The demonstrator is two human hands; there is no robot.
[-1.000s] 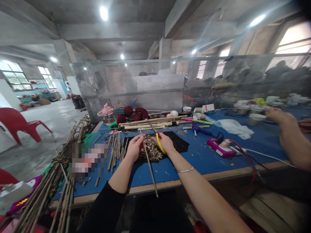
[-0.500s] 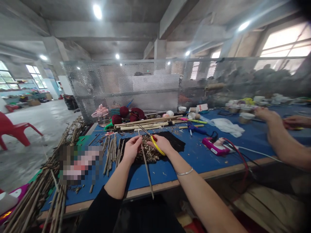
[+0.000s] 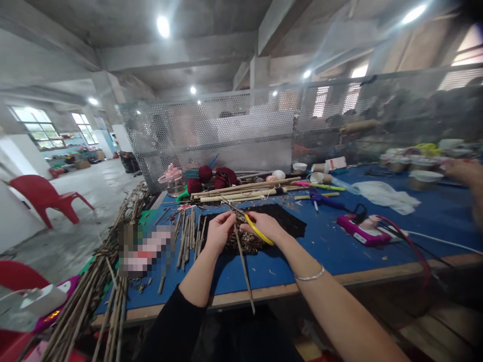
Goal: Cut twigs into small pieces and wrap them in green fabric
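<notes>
My left hand (image 3: 220, 230) pinches a thin brown stick (image 3: 246, 274) near its upper end; the stick slants down past the table's front edge. In my right hand (image 3: 266, 227) is a pair of scissors with yellow handles (image 3: 258, 229), their blades pointing up and left beside the stick's upper end. Below both hands, a pile of small wood chips (image 3: 244, 241) lies on a black cloth (image 3: 289, 221). Several cut sticks (image 3: 186, 234) lie side by side to the left of my left hand.
A bundle of long twigs (image 3: 88, 281) runs along the left edge of the blue table (image 3: 309, 264). Behind the cloth lie bamboo rods (image 3: 241, 193) and dark red yarn balls (image 3: 206, 173). A purple power strip (image 3: 358, 231) with cords sits on the right, near a co-worker's hand (image 3: 462, 171).
The view has turned left, so everything sits farther right. My hands keep their hold on the stick and the scissors. The co-worker's arm is now mostly out of view.
</notes>
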